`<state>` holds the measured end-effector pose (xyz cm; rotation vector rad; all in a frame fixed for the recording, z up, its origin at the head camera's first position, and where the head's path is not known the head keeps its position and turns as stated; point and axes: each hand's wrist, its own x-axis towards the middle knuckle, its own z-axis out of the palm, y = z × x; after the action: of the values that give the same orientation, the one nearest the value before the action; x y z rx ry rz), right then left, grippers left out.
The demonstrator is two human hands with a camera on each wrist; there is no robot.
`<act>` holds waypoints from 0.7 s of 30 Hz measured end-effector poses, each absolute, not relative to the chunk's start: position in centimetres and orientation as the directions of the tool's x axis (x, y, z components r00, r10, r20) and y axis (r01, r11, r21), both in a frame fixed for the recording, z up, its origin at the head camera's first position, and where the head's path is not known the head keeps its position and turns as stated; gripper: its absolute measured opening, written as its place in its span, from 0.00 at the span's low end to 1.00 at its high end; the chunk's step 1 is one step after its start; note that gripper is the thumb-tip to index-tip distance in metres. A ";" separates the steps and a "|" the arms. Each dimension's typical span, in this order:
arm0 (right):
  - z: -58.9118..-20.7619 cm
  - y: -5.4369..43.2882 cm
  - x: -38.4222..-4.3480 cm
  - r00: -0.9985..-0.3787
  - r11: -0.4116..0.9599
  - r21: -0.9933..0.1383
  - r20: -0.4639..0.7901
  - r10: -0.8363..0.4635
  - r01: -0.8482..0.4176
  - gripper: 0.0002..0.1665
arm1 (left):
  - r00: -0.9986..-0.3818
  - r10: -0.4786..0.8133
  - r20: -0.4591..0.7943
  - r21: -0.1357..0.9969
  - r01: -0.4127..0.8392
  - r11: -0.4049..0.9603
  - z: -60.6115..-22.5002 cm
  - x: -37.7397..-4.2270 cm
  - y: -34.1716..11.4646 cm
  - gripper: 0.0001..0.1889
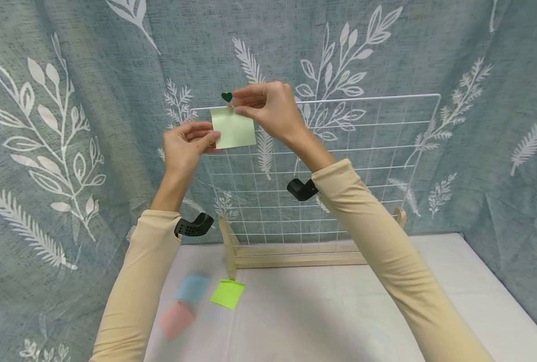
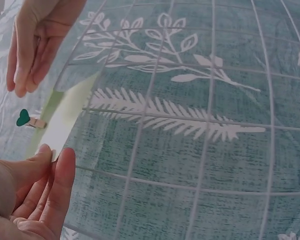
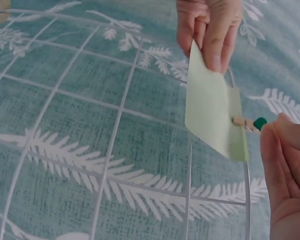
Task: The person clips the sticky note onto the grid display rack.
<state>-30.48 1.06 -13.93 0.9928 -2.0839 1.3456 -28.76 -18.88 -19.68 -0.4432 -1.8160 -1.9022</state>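
A pale green sticky note (image 1: 233,129) hangs at the upper left corner of the white wire grid (image 1: 314,101). On its upper edge sits a small wooden clothespin (image 2: 37,122) with a dark green heart (image 1: 226,96). My left hand (image 1: 186,143) pinches the note's left edge between thumb and fingers. Just beside the clothespin is my right hand (image 1: 270,108), its fingers apart from the pin in the left wrist view and holding nothing. A sliver of red (image 1: 212,149) shows below the left fingers; what it belongs to is hidden.
The grid stands in a wooden base (image 1: 295,260) on a white table (image 1: 295,311). Blue (image 1: 193,288), pink (image 1: 177,320) and bright green (image 1: 228,293) sticky notes lie at the table's left. A patterned teal curtain (image 1: 92,166) hangs behind the grid.
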 end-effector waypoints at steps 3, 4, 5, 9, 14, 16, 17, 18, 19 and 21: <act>-14.6 1.2 -30.2 -0.614 0.269 -0.552 0.705 -0.356 -0.789 0.14 | -0.843 -0.109 0.526 0.846 0.533 -0.036 -20.2 -28.7 -19.0 0.09; -14.9 1.3 -30.2 -0.607 0.271 -0.543 0.706 -0.365 -0.795 0.13 | -0.844 -0.110 0.524 0.846 0.531 -0.042 -20.4 -28.7 -19.0 0.09; -15.2 1.4 -30.2 -0.601 0.272 -0.536 0.707 -0.372 -0.799 0.13 | -0.845 -0.109 0.524 0.847 0.530 -0.044 -20.6 -28.7 -19.0 0.09; -16.5 1.8 -30.2 -0.614 0.271 -0.551 0.693 -0.378 -0.789 0.13 | -0.847 -0.096 0.523 0.849 0.528 -0.030 -21.3 -28.5 -19.2 0.08; -18.2 2.7 -30.5 -0.602 0.238 -0.554 0.709 -0.368 -0.798 0.09 | -0.858 -0.089 0.507 0.862 0.507 0.015 -22.5 -28.1 -19.3 0.11; -18.9 3.2 -30.5 -0.597 0.226 -0.554 0.715 -0.364 -0.801 0.08 | -0.861 -0.083 0.502 0.865 0.501 0.035 -23.1 -28.0 -19.3 0.14; -19.3 3.4 -30.6 -0.599 0.222 -0.558 0.713 -0.364 -0.800 0.08 | -0.863 -0.079 0.498 0.867 0.496 0.045 -23.4 -28.0 -19.3 0.15; -19.7 3.7 -30.6 -0.604 0.220 -0.565 0.706 -0.369 -0.795 0.08 | -0.866 -0.074 0.494 0.869 0.492 0.054 -23.8 -27.9 -19.3 0.17; -20.0 3.9 -30.6 -0.610 0.226 -0.570 0.698 -0.375 -0.790 0.08 | -0.867 -0.070 0.493 0.870 0.490 0.060 -24.1 -27.9 -19.3 0.17; -20.8 4.3 -30.7 -0.622 0.249 -0.572 0.677 -0.394 -0.781 0.09 | -0.870 -0.070 0.488 0.872 0.484 0.071 -24.9 -28.0 -19.5 0.18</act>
<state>-30.68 4.26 -20.77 1.0731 -2.1315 1.3309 -27.97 -19.47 -24.94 -0.4111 -1.9525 -1.8525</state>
